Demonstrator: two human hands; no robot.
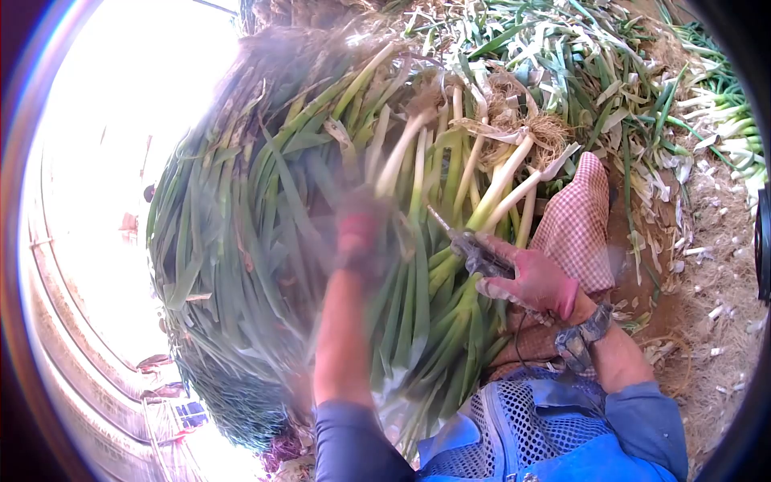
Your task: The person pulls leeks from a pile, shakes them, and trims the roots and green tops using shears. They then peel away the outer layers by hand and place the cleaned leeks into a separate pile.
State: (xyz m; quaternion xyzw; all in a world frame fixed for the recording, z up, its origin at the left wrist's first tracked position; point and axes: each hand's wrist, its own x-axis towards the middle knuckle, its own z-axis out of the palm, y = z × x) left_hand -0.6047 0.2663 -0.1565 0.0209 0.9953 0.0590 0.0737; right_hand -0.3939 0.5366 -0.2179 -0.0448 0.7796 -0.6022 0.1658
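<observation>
A big heap of long green onions (pixel 241 201) with white stems and hairy roots rises before me. Over its middle is my left hand (pixel 359 221) in a pinkish-red glove, its fingers smeared by motion. A white onion stem (pixel 401 154), also blurred, slants up from that hand; whether it is held cannot be told. My right hand (pixel 534 281), in a dirty pink glove, is closed around a small knife (pixel 438 217), whose narrow blade points up and left. Several onions with tangled roots (pixel 546 132) lie just above this hand, stems running down beneath it.
Loose green leaves and trimmings (pixel 554 60) are piled at the back. Cleaned onions (pixel 735 120) lie at the far right. Root scraps cover the ground (pixel 715 321). A checked cloth (pixel 574 225) covers my knee beside the heap. A bright plastic-walled side (pixel 88 241) is at left.
</observation>
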